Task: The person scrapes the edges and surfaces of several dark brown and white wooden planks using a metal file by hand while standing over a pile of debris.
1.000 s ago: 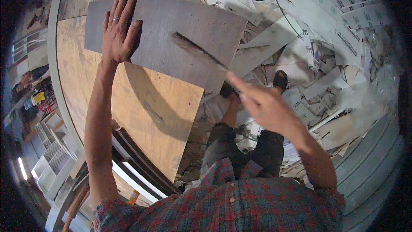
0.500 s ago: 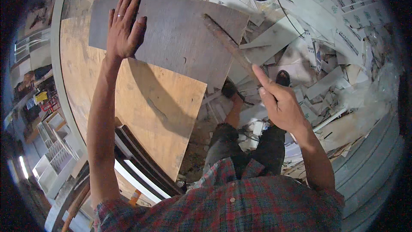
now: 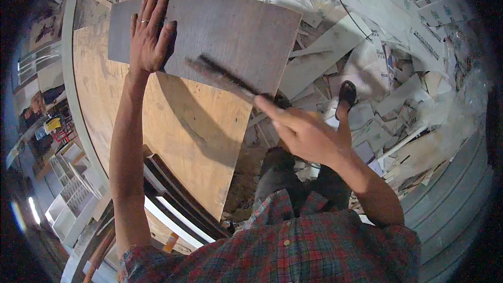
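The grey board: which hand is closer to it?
Left. The left hand lies flat on the grey board, toward its left end; the right hand, gripping a long blurred tool, is mostly beyond the board's lower right corner.

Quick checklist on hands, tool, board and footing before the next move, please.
1. Left hand flat on grey board: ok.
2. Right hand closed around long thin tool: ok.
3. Tool apart from left hand: ok, though its blurred end shows close to the thumb.
4. Tool touching the board: cannot tell, motion blur.
5. Floor around the sandaled foot free of scraps: not ok, they surround it.
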A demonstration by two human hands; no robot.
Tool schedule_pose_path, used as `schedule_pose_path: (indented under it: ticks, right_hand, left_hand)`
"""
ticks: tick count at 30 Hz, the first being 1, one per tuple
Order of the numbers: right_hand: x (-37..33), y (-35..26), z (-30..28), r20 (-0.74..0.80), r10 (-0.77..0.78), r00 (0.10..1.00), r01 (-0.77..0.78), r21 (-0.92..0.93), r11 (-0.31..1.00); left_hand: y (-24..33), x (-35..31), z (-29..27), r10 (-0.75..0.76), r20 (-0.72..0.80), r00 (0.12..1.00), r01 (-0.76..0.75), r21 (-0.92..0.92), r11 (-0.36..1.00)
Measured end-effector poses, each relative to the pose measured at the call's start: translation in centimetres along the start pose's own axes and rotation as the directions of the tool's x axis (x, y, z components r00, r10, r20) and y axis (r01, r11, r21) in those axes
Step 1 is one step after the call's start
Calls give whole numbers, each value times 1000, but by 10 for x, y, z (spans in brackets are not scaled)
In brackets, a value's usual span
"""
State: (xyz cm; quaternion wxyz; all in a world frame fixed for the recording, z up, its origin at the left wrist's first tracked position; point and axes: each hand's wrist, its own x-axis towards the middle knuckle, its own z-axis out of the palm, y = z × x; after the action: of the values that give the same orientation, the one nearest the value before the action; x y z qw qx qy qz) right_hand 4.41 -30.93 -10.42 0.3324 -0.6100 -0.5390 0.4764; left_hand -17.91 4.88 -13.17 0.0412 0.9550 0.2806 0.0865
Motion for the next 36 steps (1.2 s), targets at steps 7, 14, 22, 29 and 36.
schedule_pose_path:
  ticks: [7,14,22,29,36]
  right_hand:
    - [-22,19,-37,-64,198,978,-198,10,980]
    - [-10,-4,-15,-18,-29,999,28,-51,998]
    - [1,5,-15,-92,39,995,-51,-130,990]
    - [-8,18,-20,-83,45,996,-48,-41,998]
    - [-5,23,-15,-102,50,994,-50,5,999]
  left_hand:
    - [5,0,5,-18,8,1000,18,7,1000]
    - [-2,-3,3,-10,-4,1000,10,15,1000]
    - [3,2,2,17,-1,1000,-17,12,1000]
    - [2,4,5,27,-32,999,-28,-26,999]
    - [6,2,5,-1,-11,1000,1,-11,1000]
